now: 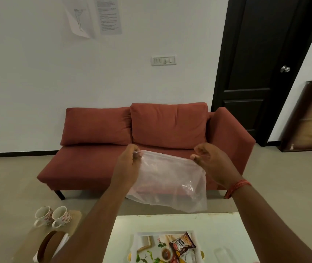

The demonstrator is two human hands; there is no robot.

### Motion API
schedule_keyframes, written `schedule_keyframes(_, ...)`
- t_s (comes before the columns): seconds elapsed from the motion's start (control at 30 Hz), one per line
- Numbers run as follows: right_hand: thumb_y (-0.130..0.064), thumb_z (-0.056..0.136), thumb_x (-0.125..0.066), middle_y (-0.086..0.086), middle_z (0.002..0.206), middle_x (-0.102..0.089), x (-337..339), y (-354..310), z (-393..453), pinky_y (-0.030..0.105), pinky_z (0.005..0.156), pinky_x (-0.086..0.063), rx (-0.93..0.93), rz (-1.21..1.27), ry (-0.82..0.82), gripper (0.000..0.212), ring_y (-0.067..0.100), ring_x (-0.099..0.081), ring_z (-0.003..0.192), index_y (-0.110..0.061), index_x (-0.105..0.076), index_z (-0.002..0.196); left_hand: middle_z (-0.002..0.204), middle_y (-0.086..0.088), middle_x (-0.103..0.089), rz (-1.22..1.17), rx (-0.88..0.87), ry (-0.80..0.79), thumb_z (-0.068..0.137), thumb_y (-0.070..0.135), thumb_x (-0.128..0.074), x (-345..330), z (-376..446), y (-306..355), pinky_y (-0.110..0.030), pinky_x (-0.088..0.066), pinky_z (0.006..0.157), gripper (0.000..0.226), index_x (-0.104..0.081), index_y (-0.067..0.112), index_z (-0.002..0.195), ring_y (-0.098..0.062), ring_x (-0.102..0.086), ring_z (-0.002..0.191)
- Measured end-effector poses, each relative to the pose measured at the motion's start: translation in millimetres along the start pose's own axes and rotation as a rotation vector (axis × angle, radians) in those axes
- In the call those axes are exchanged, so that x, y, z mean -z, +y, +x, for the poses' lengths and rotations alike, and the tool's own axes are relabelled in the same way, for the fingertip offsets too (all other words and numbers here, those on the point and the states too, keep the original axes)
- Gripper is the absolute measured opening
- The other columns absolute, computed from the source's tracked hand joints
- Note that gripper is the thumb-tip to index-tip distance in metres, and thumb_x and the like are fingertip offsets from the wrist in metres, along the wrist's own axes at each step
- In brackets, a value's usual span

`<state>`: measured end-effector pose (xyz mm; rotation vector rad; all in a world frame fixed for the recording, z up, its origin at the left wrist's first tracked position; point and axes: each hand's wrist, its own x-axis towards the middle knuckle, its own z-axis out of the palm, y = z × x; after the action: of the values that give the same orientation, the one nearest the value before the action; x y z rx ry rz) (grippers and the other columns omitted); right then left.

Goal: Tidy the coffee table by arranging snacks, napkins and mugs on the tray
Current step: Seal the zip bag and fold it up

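One clear plastic bag (170, 179) held up in the air above the far edge of the white coffee table (217, 230), stretched between both hands. Left hand (127, 162) pinched closed on the bag's top left corner. Right hand (211, 158) grips the top right corner, fingers curled in; a red thread band (235, 187) on that wrist. Bag hangs slack; contents cannot be made out.

One tray (136, 243) on the table below, printed with a floral pattern. One snack packet (182, 243) lies on it, dark with red label.

Two mugs (51, 216), white with red flower print, side by side and touching, on a low surface left of the table.

One red sofa (151, 133) behind, two back cushions. One dark door (261, 69) at right.
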<state>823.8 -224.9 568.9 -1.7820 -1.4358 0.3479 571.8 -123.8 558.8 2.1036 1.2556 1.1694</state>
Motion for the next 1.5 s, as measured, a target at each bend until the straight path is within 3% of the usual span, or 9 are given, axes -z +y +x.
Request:
schedule_keyframes(0.1,-0.052,0.083,-0.071,-0.019,0.126,-0.049,-4,-17,3,0.023,0.095,-0.043,0.077,-0.064,-0.252,0.065,0.004,-0.050,0.116,-0.028,-0.048,0.138,0.065,0.008,-0.052,-0.011,-0.103,-0.086,0.100,0.018,-0.054,-3,5,16,-0.015,-0.037,0.050,0.013,-0.052,0.016,0.087,-0.004,-0.045,0.054)
schedule_keyframes(0.2,-0.052,0.078,-0.076,-0.011,0.121,-0.063,-15,-27,6,0.031,0.092,-0.053,0.069,-0.117,-0.449,0.064,0.011,-0.062,0.106,-0.029,-0.053,0.133,0.067,0.004,-0.058,-0.092,-0.122,-0.165,0.098,0.025,-0.057,-7,11,32,-0.015,-0.040,0.048,0.012,-0.056,0.016,0.090,-0.002,-0.048,0.054)
schedule_keyframes(0.33,-0.033,0.087,-0.072,-0.004,0.085,-0.074,-27,-24,8,0.035,0.077,-0.058,0.014,-0.004,-0.292,0.012,0.013,-0.069,0.076,-0.024,-0.074,0.095,0.088,0.009,-0.066,-0.147,-0.093,-0.043,0.094,0.037,-0.063,-6,18,34,-0.014,-0.051,0.068,0.015,-0.058,0.023,0.100,-0.002,-0.062,0.079)
schedule_keyframes(0.47,-0.034,0.091,-0.066,-0.004,0.085,-0.074,-30,-13,9,0.043,0.079,-0.059,-0.098,0.204,-0.050,0.016,0.017,-0.069,0.080,-0.021,-0.072,0.097,0.114,0.003,-0.059,-0.328,0.086,0.219,0.094,0.045,-0.060,-8,5,30,-0.025,-0.052,0.087,0.032,-0.048,0.026,0.116,-0.012,-0.061,0.105)
schedule_keyframes(0.63,-0.032,0.093,-0.065,-0.003,0.095,-0.073,-37,-16,11,0.046,0.085,-0.058,-0.212,0.411,0.088,0.019,0.018,-0.068,0.088,-0.018,-0.069,0.105,0.128,-0.002,-0.065,-0.772,0.567,-0.163,0.076,0.069,-0.067,-32,-17,26,-0.046,-0.053,0.096,0.080,-0.045,0.020,0.134,-0.024,-0.066,0.113)
schedule_keyframes(0.73,-0.031,0.094,-0.064,-0.003,0.095,-0.073,-46,-20,9,0.044,0.084,-0.058,-0.200,0.435,0.082,0.017,0.018,-0.069,0.089,-0.019,-0.069,0.104,0.119,-0.005,-0.073,-0.932,0.534,-0.375,0.084,0.062,-0.064,-36,-19,30,-0.052,-0.056,0.094,0.063,-0.057,0.021,0.132,-0.026,-0.070,0.108)
schedule_keyframes(0.97,-0.026,0.100,-0.056,0.005,0.104,-0.076,-55,-22,-1,0.053,0.086,-0.058,-0.234,0.795,-0.046,0.019,0.029,-0.072,0.097,-0.020,-0.071,0.110,0.119,-0.021,-0.070,-1.058,0.706,-0.421,0.081,0.038,-0.077,-39,-12,19,-0.062,-0.050,0.097,0.056,-0.064,0.009,0.127,-0.042,-0.067,0.111)
schedule_keyframes(1.23,-0.014,0.100,-0.051,0.015,0.112,-0.070,-52,-19,-8,0.055,0.093,-0.054,-0.223,1.100,-0.168,0.022,0.031,-0.066,0.100,-0.005,-0.065,0.115,0.125,-0.016,-0.068,-1.137,0.758,-0.524,0.076,0.054,-0.080,-44,-12,17,-0.050,-0.048,0.103,0.078,-0.060,0.006,0.134,-0.033,-0.066,0.114)
schedule_keyframes(1.5,-0.018,0.089,-0.057,0.010,0.104,-0.073,-55,-19,-10,0.044,0.079,-0.060,-0.204,1.263,-0.219,0.018,0.025,-0.070,0.092,-0.010,-0.069,0.102,0.118,-0.016,-0.069,-1.234,0.719,-0.599,0.099,0.042,-0.050,-39,-17,24,-0.049,-0.047,0.105,0.051,-0.064,0.003,0.127,-0.030,-0.067,0.109)
